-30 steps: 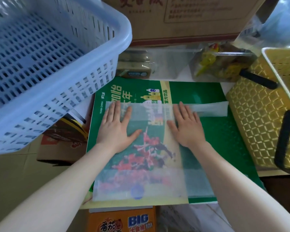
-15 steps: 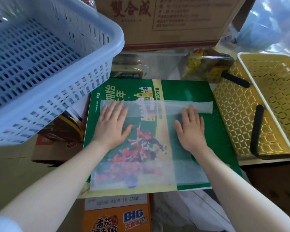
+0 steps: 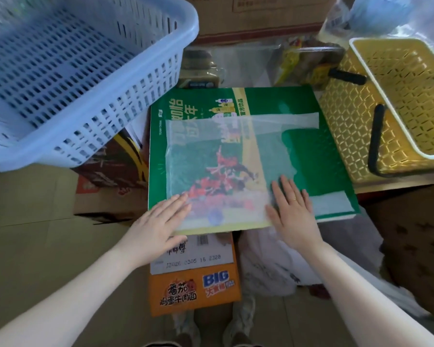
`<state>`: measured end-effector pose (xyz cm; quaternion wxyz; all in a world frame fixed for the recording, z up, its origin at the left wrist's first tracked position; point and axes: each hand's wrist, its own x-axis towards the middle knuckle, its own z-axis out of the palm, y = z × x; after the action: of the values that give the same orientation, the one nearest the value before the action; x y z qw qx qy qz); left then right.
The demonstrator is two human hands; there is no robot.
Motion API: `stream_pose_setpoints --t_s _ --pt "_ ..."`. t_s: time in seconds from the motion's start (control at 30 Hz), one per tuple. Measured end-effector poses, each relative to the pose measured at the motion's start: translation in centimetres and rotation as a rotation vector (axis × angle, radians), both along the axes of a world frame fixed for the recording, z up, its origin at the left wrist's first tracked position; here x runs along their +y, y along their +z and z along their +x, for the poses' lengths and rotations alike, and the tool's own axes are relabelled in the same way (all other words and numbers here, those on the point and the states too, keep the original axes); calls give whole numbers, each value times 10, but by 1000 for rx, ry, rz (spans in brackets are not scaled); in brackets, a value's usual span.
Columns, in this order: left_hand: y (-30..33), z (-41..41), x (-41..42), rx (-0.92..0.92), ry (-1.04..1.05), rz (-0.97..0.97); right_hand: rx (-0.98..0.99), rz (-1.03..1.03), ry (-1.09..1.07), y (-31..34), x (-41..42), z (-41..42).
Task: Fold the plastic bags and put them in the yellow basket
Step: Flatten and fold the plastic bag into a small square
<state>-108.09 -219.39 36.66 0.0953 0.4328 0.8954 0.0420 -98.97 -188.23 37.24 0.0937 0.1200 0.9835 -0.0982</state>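
Translucent plastic bag (image 3: 218, 161) lies spread flat on the green box (image 3: 318, 156), giving a firm surface for creasing. I press my left hand (image 3: 158, 221) and right hand (image 3: 292, 209), fingers straight, on its near edge. Yellow basket (image 3: 396, 101) waits just right.

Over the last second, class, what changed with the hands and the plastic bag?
Both hands slid flat down the plastic bag toward the person: the left hand from its upper left to its near left corner, the right hand to the near edge. Neither grips it. The bag stayed spread on the green box, the yellow basket beside it.
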Motion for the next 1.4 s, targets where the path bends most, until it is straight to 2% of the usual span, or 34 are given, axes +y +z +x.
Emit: stream_pose_setpoints --t_s 0.17,0.3,0.37,0.53,0.63,0.67,0.73,0.8,0.97,1.07,1.13,1.27,1.4 --pt "16 -6 2 77 -145 116 7 43 269 11 -26 6" --pt "22 -1 -1 101 -205 214 8 64 322 16 -31 11" --pt "28 7 -4 51 -209 294 12 65 314 22 -31 17" --pt "49 25 -9 -288 168 582 91 47 248 30 -36 34" --pt "55 29 -7 -364 420 763 -3 -84 240 49 -43 33" --pt "53 27 -9 -450 522 823 -57 -137 220 61 -46 29" --pt "48 24 -13 -733 693 913 -204 -202 212 85 -51 20" --pt "44 24 -17 -867 758 916 -262 -213 216 105 -54 6" --pt "31 11 -14 -751 892 674 -226 -117 218 111 -47 -29" --pt "29 6 -7 -680 943 746 -122 10 266 97 -46 -45" --pt "32 5 0 -561 984 757 -85 54 269 82 -46 -54" --pt "20 7 0 -396 1040 770 -134 55 200 53 -54 -69" --pt "25 13 2 -308 1047 758 -76 55 113 40 -57 -79"
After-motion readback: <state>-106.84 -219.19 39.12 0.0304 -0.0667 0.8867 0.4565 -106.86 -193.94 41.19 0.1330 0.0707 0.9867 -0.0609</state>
